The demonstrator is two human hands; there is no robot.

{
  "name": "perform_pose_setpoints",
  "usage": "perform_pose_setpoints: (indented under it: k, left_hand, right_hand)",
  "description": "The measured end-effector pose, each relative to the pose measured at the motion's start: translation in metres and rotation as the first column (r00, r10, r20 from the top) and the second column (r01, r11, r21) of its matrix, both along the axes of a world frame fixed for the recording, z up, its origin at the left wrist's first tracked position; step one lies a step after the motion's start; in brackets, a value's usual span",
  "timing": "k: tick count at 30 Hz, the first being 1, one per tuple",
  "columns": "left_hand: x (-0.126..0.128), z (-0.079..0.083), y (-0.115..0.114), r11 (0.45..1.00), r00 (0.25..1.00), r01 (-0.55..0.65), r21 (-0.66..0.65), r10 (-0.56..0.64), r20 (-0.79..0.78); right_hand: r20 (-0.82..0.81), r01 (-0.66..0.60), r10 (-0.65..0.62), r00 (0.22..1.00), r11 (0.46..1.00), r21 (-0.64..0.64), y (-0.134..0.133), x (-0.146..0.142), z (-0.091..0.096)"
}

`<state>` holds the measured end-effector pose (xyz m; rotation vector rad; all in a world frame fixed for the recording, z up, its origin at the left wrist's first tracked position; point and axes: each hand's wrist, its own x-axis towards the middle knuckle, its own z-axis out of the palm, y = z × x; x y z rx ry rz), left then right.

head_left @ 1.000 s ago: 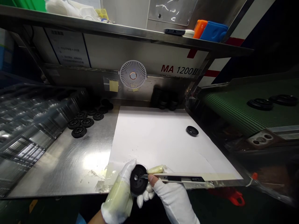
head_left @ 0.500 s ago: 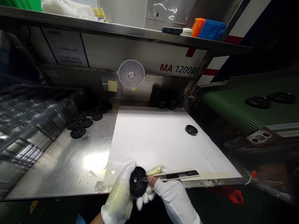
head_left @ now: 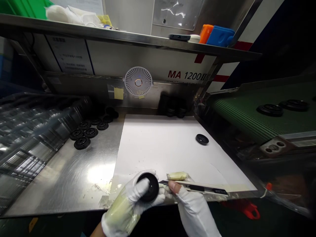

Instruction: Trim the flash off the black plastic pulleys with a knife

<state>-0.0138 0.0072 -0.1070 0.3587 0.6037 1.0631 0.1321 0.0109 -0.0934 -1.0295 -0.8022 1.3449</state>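
Observation:
My left hand (head_left: 128,204), in a white glove with yellowed tape over it, is closed round a black round plastic part (head_left: 150,187) at the near edge of the bench. My right hand (head_left: 191,207), also gloved, pinches a slim utility knife (head_left: 197,187); its blade tip points left and sits just beside the part's right rim. Both hands hover over the front edge of a white sheet (head_left: 168,148). One more black disc (head_left: 202,139) lies alone on the sheet's right side.
Several black ribbed discs (head_left: 85,133) lie on the steel bench (head_left: 69,174) at left, beside stacked clear trays (head_left: 29,131). More black parts (head_left: 270,109) rest on the green conveyor (head_left: 247,115) at right. A small white fan (head_left: 138,81) stands on the back wall under a shelf.
My left hand has turned the black part so its hole no longer faces me and raised it slightly. The knife tip has drawn back to the right, off the part's face.

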Motion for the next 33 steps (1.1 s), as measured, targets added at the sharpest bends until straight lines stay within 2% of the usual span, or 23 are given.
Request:
perform_pose_setpoints:
  k: [2, 4, 7, 9, 15, 19, 27, 33]
  left_hand:
    - [-0.003, -0.005, 0.001, 0.998, 0.995, -0.059, 0.03, 0.061, -0.075]
    - [-0.004, -0.012, 0.003, 0.992, 0.982, -0.103, 0.077, 0.114, -0.148]
    - [-0.001, -0.02, 0.005, 0.984, 0.955, -0.137, 0.117, 0.163, -0.248]
    - [0.003, -0.018, 0.005, 0.979, 0.934, -0.166, 0.121, 0.195, -0.299]
    - [0.009, -0.003, 0.003, 0.99, 0.946, -0.095, 0.108, 0.123, -0.299]
    - [0.007, -0.004, 0.002, 0.98, 0.916, -0.143, 0.137, 0.184, -0.356]
    - [0.008, -0.008, 0.002, 0.97, 0.914, -0.162, 0.18, 0.217, -0.344]
    - [0.006, -0.009, 0.001, 0.976, 0.929, -0.093, 0.196, 0.155, -0.335]
  right_hand:
    - [-0.072, 0.006, -0.01, 0.997, 0.999, -0.053, 0.001, 0.003, 0.0]
    - [-0.111, -0.04, 0.028, 0.993, 0.994, -0.104, 0.001, 0.003, -0.004]
    - [-0.11, -0.135, 0.119, 0.987, 0.98, -0.148, 0.0, 0.0, -0.011]
    - [-0.096, -0.159, 0.145, 0.985, 0.975, -0.157, 0.0, -0.003, -0.013]
    - [-0.073, -0.084, 0.074, 0.995, 0.985, -0.147, -0.006, -0.013, -0.006]
    - [-0.063, -0.025, 0.019, 0.998, 0.995, -0.095, -0.011, -0.015, -0.005]
    - [-0.02, -0.125, 0.123, 0.992, 0.982, -0.144, -0.011, -0.007, -0.015]
    - [-0.005, -0.126, 0.127, 0.992, 0.981, -0.144, -0.013, -0.006, -0.008]
